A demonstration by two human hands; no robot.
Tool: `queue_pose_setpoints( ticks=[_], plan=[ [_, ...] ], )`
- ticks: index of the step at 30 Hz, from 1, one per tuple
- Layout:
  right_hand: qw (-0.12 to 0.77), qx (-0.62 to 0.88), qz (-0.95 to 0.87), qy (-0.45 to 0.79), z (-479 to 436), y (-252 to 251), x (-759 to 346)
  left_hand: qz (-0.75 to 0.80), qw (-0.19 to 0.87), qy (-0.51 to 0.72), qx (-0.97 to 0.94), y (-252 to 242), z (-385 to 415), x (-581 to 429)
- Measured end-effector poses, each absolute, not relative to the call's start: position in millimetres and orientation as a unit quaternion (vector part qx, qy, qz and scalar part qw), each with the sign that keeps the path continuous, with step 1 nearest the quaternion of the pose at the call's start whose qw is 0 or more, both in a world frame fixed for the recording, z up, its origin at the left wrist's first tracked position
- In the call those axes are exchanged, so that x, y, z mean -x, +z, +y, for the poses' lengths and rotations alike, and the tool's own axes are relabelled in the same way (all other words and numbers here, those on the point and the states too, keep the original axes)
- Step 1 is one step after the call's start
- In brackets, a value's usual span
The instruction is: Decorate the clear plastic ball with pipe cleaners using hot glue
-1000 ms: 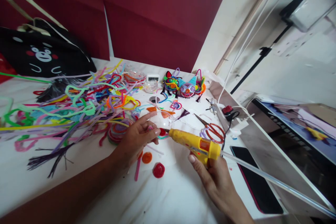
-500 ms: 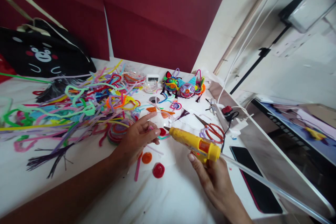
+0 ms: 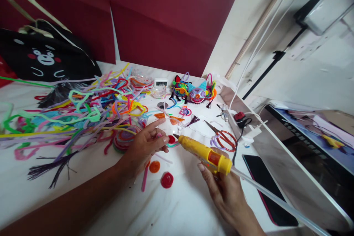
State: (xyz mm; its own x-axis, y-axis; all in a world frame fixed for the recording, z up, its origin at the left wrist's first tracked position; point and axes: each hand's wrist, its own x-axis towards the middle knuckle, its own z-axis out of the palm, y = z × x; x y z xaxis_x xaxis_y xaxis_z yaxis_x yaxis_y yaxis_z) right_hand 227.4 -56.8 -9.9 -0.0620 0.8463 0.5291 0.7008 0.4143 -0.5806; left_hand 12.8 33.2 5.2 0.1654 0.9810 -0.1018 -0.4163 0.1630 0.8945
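My right hand point(image 3: 225, 188) is wrapped round a yellow hot glue gun point(image 3: 203, 153), from whose back a long clear glue stick point(image 3: 276, 195) sticks out. The gun's dark nozzle points left, at the edge of a small red coil point(image 3: 172, 139) with a teal rim below it. My left hand point(image 3: 148, 142) is closed by the thumb and fingers at the left side of that red coil. A bit of pink shows between those fingers; the grip itself is partly hidden. Nearer to me lie an orange disc point(image 3: 154, 166), a red disc point(image 3: 167, 180) and a pink pipe cleaner piece point(image 3: 144, 179).
A heap of coloured pipe cleaners point(image 3: 83, 114) covers the left side. Behind stand colourful cat-eared craft pieces point(image 3: 197, 94) and a small digital clock point(image 3: 160, 82). Red-handled scissors point(image 3: 225, 140), a power strip point(image 3: 250, 132) and a phone point(image 3: 269, 190) lie right. A black bag point(image 3: 47, 59) stands back left.
The glue gun's rear has tipped slightly, and the glue stick behind it has swung a little downward and left. My left hand and the red coil stay in place.
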Motion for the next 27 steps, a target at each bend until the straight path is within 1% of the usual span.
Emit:
queue_pose_setpoints(
  ticks=[4,10,27],
  plan=[
    [0.41,0.54,-0.731,0.076,-57.0,-11.9,-227.9,0.379,0.665,0.52,-0.379,5.3,31.9,-12.9],
    [0.411,0.525,-0.743,0.062,-56.3,-14.8,-229.1,0.376,0.665,0.528,-0.372,5.5,31.7,-12.5],
    [0.395,0.533,-0.742,0.09,-58.2,-12.7,-228.1,0.379,0.664,0.53,-0.367,6.8,31.9,-12.1]
  ],
)
